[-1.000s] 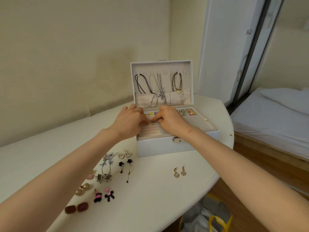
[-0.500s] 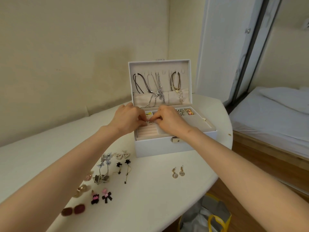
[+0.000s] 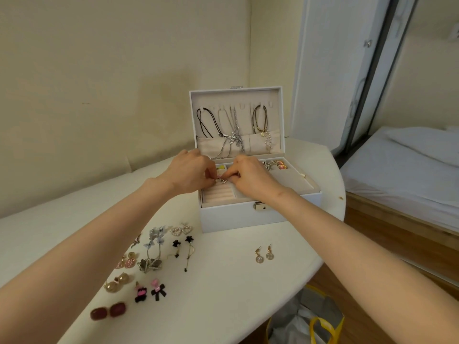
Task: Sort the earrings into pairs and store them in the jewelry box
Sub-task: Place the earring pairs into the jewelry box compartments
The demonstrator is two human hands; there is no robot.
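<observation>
A white jewelry box stands open on the white table, with necklaces hanging in its lid. My left hand and my right hand meet over the box's front left tray. Together they pinch a small silver earring between their fingertips. Several earring pairs lie in rows on the table at the left: pearl hearts, black flowers, grey butterflies, pink bows, dark red stones. A gold drop pair lies alone in front of the box.
The table's curved edge runs close on the right, with a yellow-handled bag on the floor below it. A bed stands to the right. Other jewellery sits in the box's back right compartment.
Both hands stay over the box with the small earring; they have lifted slightly and the earring now shows more plainly between the fingertips.
</observation>
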